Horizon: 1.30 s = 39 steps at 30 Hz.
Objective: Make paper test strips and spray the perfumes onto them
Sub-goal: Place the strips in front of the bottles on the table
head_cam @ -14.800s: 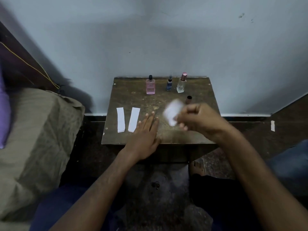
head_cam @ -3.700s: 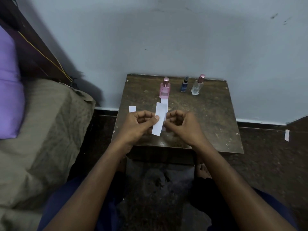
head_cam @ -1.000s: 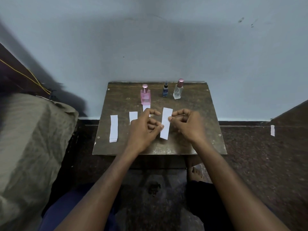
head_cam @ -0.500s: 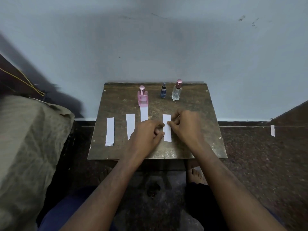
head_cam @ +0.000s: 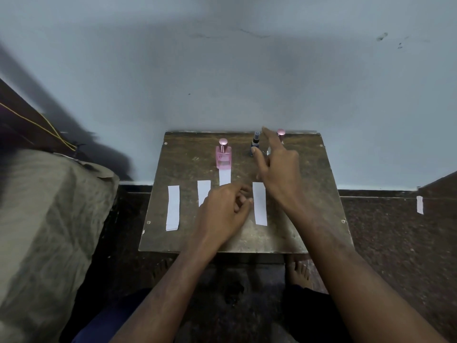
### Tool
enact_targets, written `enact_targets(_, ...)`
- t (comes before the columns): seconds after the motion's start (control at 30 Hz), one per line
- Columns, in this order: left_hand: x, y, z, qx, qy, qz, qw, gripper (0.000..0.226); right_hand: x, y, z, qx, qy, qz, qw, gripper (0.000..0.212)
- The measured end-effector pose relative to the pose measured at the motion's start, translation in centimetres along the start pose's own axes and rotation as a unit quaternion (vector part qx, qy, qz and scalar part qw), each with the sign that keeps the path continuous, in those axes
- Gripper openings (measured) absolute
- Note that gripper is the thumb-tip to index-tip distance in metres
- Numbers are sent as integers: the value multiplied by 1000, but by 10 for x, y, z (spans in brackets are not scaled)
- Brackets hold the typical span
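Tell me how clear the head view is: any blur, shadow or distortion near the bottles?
Head view: dim, a broad shadow across the wall; right hand motion-blurred, hiding most of the clear bottle; pink bottle sharp; table edges splay from wide-angle distortion.

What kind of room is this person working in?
Most likely a bedroom at home. A bed with a rumpled olive sheet stands at the left, a small worn wooden table sits against a plain painted wall, and the person sits barefoot on the floor.

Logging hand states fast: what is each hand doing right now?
Left hand: fingers loosely curled over the table, holding nothing.
Right hand: open, fingers extended toward the bottles at the back, gripping nothing yet.
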<state>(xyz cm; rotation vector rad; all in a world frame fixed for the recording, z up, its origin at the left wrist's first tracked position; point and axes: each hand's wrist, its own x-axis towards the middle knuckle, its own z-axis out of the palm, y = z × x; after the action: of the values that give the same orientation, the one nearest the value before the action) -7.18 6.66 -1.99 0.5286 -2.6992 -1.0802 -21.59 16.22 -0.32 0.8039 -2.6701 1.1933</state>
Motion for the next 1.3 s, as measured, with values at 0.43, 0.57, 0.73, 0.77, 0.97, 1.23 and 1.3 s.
enact_targets(0.43, 14, -10, -14, -14, 13, 34, 999, 14, 22, 8, 30, 24, 11, 37, 999, 12)
enact_targets(0.57, 14, -10, -18, -26, 27, 33, 999, 12, 20, 4, 28, 8, 14, 21, 1000, 15)
enact_targets(0.73, 12, -6, -23, -66, 95, 48, 992, 12, 6, -10, 13, 8, 16, -29, 999, 13)
enact_targets(0.77, 11, -4, -25, -72, 112, 54, 990, 17, 0, -12, 6, 15, 6, -31, 999, 11)
enact_targets(0.97, 9, 4, -28, -56, 114, 123, 984, 44, -48, -24, -32, 87, -66, 53, 993, 6)
enact_targets(1.23, -4, 17, -31, -192, 57, 113, 973, 30, -79, -37, -54, 223, -42, 179, 957, 14)
enact_targets(1.3, -6, 17, -29, -195, 48, 114, 973, 27, -92, -39, -53, 238, -19, 182, 954, 16)
